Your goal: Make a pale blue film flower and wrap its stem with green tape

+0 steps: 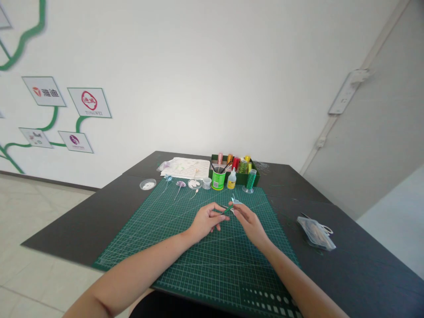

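Left hand (207, 219) and right hand (249, 222) both pinch a green stem (227, 209) running crosswise, right end farther away.

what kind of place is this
Probably a craft desk in an office: green cutting mat on a dark table, box of coloured spools, glue bottle, logo signs on the wall. The left hand and right hand pinch a thin green wire.
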Action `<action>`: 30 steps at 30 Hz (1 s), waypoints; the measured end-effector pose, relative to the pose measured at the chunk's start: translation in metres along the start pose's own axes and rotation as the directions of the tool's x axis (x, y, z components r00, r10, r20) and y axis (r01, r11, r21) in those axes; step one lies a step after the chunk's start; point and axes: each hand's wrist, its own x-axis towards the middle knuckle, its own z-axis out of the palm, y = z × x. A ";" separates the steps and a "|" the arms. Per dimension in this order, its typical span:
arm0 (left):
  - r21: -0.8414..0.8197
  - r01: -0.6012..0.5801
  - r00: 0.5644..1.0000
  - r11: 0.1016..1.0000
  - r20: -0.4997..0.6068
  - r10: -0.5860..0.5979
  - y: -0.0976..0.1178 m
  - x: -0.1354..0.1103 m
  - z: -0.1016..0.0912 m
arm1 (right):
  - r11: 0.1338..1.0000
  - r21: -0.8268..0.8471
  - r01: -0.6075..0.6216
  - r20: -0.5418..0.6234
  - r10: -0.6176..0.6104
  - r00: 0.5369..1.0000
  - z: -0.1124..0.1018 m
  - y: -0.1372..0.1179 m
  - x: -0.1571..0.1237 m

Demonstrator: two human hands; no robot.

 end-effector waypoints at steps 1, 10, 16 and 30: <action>0.000 -0.003 1.000 1.000 0.003 0.003 0.000 0.000 0.001 | 1.000 0.030 0.000 0.036 -0.001 0.999 0.006 -0.004 -0.004; 0.035 -0.042 0.999 0.998 -0.004 0.042 -0.003 -0.007 0.008 | 0.994 0.088 -0.065 0.004 0.065 0.998 0.023 -0.015 -0.017; 0.020 0.007 1.000 1.000 -0.015 -0.007 -0.005 -0.004 0.009 | 0.985 0.109 -0.131 -0.037 0.136 0.990 0.018 -0.020 -0.014; -0.115 0.224 0.960 0.968 0.194 -0.200 -0.001 0.000 0.001 | 0.950 0.172 -0.261 0.129 0.241 0.962 0.014 -0.031 -0.014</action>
